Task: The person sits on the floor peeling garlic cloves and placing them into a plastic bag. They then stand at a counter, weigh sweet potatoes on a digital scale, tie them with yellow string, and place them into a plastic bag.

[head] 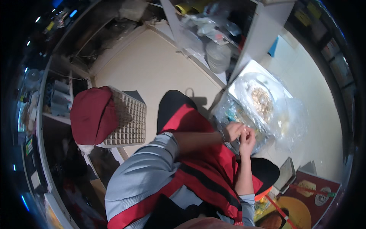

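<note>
My left hand (235,131) and my right hand (247,140) meet at the fingertips, which pinch something too small to make out. Below them lies a clear plastic bag (221,110) with mixed bits inside. Just beyond my hands, a white foam box or lid (248,71) is partly covered by clear plastic film (294,123). On this film rests a heap of small tan pieces (261,103), whose kind I cannot tell. A red apron (197,120) with a black stripe covers my lap.
To the left stands a beige plastic crate (134,120) with a dark red cloth item (93,116) over it. Shelves holding plastic bags (218,54) rise ahead. At the lower right is a dark red box (320,183) with labels.
</note>
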{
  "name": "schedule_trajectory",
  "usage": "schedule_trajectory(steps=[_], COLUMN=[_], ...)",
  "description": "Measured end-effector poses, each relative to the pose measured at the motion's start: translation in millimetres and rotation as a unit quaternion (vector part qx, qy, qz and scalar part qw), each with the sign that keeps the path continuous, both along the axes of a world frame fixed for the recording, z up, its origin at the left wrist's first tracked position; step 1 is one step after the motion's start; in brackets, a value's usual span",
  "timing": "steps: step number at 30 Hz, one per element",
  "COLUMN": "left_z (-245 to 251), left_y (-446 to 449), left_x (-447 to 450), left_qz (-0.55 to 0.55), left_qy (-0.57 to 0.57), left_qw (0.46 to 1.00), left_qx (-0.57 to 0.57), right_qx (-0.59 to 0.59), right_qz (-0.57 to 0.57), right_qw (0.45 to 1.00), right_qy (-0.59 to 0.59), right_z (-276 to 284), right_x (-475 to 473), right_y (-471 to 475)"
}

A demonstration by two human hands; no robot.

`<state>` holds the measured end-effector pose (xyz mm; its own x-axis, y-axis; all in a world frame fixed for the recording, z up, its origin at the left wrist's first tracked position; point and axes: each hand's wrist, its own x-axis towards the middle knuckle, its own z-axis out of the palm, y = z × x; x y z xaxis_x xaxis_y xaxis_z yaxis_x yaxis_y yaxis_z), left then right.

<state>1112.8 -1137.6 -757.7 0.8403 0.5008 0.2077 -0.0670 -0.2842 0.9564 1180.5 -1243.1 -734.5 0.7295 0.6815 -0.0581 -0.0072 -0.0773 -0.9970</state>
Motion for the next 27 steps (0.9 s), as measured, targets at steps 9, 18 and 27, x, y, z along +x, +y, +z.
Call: schedule_trajectory(steps=[9,18,27], left_z=[37,34,3], left_y=[47,48,60], left_x=[43,87,109], left_qz=[-0.077,-0.111,-0.093], left_qy=[-0.052,-0.001,0.076], left_qw=[0.980,0.983,0.990], left_qx=[0.174,0.147,0.070], right_qx=[0.241,0.012,0.084], right_qz=[-0.015,-0.140,-0.167], right_qw=[0.923,0.984,0.906], right_qy=[0.299,-0.110,0.380], right_z=[34,12,-6], right_x=[33,49,82], right_y=[32,27,43])
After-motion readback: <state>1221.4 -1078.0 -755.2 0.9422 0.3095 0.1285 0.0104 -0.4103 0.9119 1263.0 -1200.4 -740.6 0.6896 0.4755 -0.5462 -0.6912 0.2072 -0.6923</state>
